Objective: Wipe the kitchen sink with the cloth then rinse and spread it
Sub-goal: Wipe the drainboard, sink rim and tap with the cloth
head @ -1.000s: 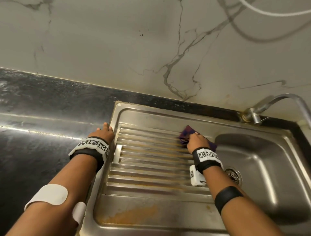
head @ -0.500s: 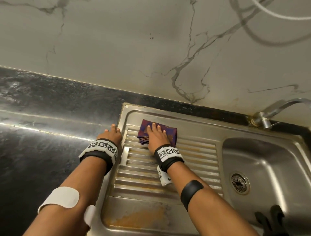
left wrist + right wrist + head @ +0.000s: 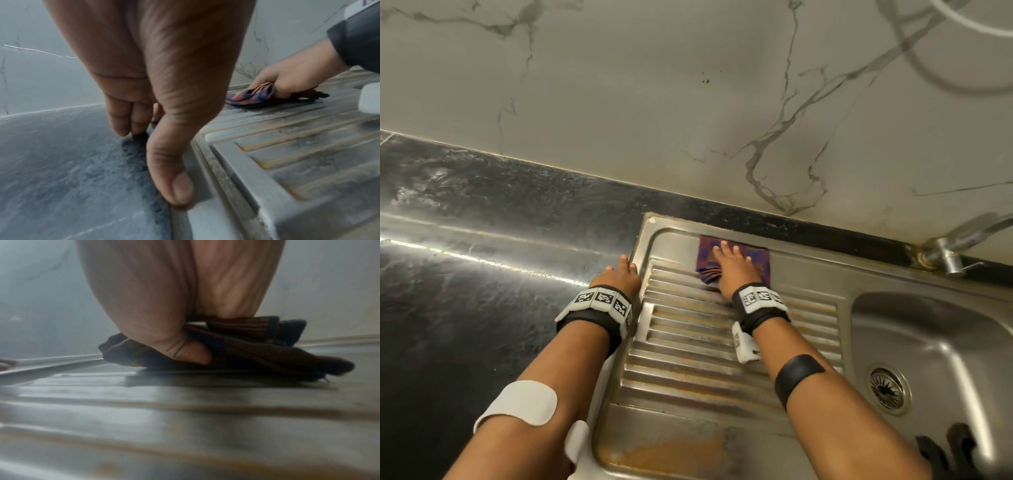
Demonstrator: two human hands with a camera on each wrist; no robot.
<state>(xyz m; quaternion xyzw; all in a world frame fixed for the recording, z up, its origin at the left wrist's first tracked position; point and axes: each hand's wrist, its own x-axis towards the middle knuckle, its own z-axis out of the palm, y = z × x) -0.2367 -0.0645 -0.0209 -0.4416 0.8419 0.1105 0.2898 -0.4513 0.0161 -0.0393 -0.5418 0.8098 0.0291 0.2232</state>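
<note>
Your left hand [image 3: 619,274] rests with relaxed fingers on the tabletop [image 3: 482,274] at the sink [image 3: 808,270] rim, while your right hand [image 3: 732,267] presses the cloth [image 3: 758,262] flat-fingered on the drainboard's far corner, so wiping looks underway, with rinsing and spreading left.

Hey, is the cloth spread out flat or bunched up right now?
Partly bunched. The cloth lies flat under the right hand's fingers, but folds gather by the thumb, seen in both wrist views.

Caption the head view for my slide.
Right hand presses cloth on the sink drainboard; left hand braces its edge.
</note>
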